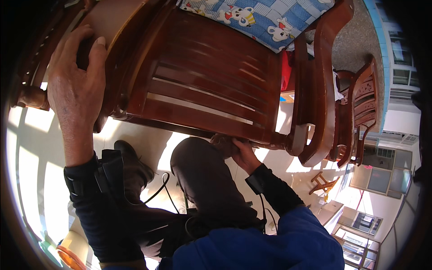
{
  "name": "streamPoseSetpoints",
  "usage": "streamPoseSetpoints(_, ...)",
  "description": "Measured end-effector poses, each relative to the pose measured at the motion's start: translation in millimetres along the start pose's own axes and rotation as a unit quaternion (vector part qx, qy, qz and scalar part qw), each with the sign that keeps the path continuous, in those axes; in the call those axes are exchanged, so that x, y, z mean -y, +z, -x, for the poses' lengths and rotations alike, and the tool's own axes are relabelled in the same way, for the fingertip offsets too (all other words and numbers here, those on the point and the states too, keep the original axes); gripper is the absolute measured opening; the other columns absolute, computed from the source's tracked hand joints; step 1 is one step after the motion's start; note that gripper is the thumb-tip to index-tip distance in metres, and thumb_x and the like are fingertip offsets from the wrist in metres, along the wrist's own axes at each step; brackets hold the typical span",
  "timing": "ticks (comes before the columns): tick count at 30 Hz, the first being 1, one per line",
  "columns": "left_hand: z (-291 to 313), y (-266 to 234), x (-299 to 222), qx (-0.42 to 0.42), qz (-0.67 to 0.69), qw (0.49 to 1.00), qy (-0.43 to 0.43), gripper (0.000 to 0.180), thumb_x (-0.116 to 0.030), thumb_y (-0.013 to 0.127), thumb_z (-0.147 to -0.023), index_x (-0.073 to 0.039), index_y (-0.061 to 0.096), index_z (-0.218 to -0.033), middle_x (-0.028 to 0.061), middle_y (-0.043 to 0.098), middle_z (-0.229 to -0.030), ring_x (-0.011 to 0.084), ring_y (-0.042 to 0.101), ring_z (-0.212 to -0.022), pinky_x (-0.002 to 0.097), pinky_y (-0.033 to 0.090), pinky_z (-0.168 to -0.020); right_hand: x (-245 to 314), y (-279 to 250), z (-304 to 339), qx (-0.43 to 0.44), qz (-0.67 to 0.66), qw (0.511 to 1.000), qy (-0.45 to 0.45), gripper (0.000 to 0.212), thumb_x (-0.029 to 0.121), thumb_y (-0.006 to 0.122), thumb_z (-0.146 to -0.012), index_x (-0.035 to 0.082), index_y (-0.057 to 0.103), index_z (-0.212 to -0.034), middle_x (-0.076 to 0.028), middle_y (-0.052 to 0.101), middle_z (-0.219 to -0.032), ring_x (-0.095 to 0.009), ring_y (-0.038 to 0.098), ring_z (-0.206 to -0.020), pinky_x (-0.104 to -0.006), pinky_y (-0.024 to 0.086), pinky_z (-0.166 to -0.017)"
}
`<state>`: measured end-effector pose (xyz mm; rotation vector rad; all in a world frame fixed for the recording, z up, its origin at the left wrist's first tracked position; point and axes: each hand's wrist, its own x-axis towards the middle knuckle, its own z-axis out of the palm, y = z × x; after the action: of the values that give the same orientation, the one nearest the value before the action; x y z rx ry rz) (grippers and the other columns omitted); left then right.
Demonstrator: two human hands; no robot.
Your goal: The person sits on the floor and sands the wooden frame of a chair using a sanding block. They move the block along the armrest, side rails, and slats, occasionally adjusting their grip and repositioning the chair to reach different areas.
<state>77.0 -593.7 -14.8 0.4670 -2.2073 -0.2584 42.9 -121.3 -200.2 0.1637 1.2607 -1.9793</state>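
A: While the head view looks down, what's the left hand (74, 76) doing?

B: Upper left of the frame, fingers curled over the rounded edge of the wooden bench (202, 76), thumb on the near side. Clenched on the wood, dark sleeve at the wrist.

A: Right hand (240, 150)?

B: Centre of frame, just below the bench's lower rail. Fingers tucked up under the rail, touching it. Looks like a grasp on the underside, but the fingertips are hidden so I can't tell how tight.

A: Where's the bench?

B: Fills the upper middle, dark red-brown, slatted panel facing the camera, tilted. Curved armrest (321, 81) at right of it.

A: Anything on it?

B: Blue and white checked cushion (265, 18) with cartoon animals, top centre, lying against the bench's far side.

A: Other stuff?

B: 2nd wooden chair (362, 108) at right, just beyond the armrest, carved back. Small folding wooden stool (321, 182) lower right on the floor. Pale tiled floor (31, 157) with bright sun patches at left.

A: Person's body?

B: Dark-trousered knee (202, 175) raised in the centre just beside the right hand, black shoe (130, 162) left of it. Blue jacket (270, 243) at bottom. Thin black cable (159, 189) loops between shoe and knee.
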Motion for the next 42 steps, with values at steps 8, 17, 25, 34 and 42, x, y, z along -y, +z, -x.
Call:
streamPoseSetpoints(8,0.7,-1.9,-0.7,0.002,-0.004,1.000,-0.003,0.035,-0.033,0.071,-0.104,-0.009,0.079,-0.129,0.0119,0.077,-0.131,0.0296,0.075,-0.115,0.0415,0.062,-0.091,-28.2,38.3,-48.7,0.031,0.012,0.995,0.089,0.041,0.023,0.059,-0.114,0.000,0.056,-0.148,-0.018,0.065,-0.144,-0.031,0.064,-0.137,-0.0461,0.051,-0.120)
streamPoseSetpoints(17,0.9,0.0,11.8,0.009,-0.013,1.000,0.015,0.037,-0.038,0.069,-0.105,-0.011,0.079,-0.129,0.0109,0.076,-0.134,0.0259,0.074,-0.116,0.0355,0.063,-0.082,-43.8,-50.7,-23.8,-0.085,0.177,0.980,0.020,0.036,0.016,0.064,-0.111,0.003,0.062,-0.144,-0.012,0.069,-0.137,-0.028,0.068,-0.126,-0.0418,0.056,-0.107)
streamPoseSetpoints(25,3.4,1.4,12.9,0.007,-0.014,1.000,0.002,0.037,-0.037,0.069,-0.105,-0.012,0.079,-0.130,0.0119,0.075,-0.135,0.0269,0.076,-0.113,0.0378,0.063,-0.084,-50.1,-162.7,3.0,-0.314,0.113,0.942,-0.024,0.029,0.021,0.073,-0.102,0.008,0.069,-0.127,-0.007,0.069,-0.130,-0.022,0.069,-0.117,-0.0413,0.057,-0.097)
streamPoseSetpoints(34,1.1,-0.9,7.6,0.012,-0.006,1.000,-0.003,0.031,-0.031,0.071,-0.105,-0.010,0.078,-0.127,0.0108,0.076,-0.134,0.0266,0.076,-0.110,0.0377,0.063,-0.085,-81.9,-202.5,-37.3,-0.159,0.768,0.619,-0.046,0.048,0.012,0.065,-0.097,-0.002,0.059,-0.143,-0.026,0.064,-0.142,-0.040,0.059,-0.136,-0.0490,0.042,-0.119)
streamPoseSetpoints(42,-2.2,-6.1,-7.9,0.000,0.004,1.000,-0.004,0.028,-0.024,0.073,-0.100,-0.005,0.078,-0.119,0.0102,0.077,-0.128,0.0312,0.073,-0.118,0.0432,0.058,-0.101,-24.8,-121.8,8.0,-0.169,0.646,0.742,0.058,0.060,0.029,0.078,-0.094,-0.007,0.063,-0.139,-0.028,0.067,-0.140,-0.040,0.063,-0.133,-0.0456,0.050,-0.112)
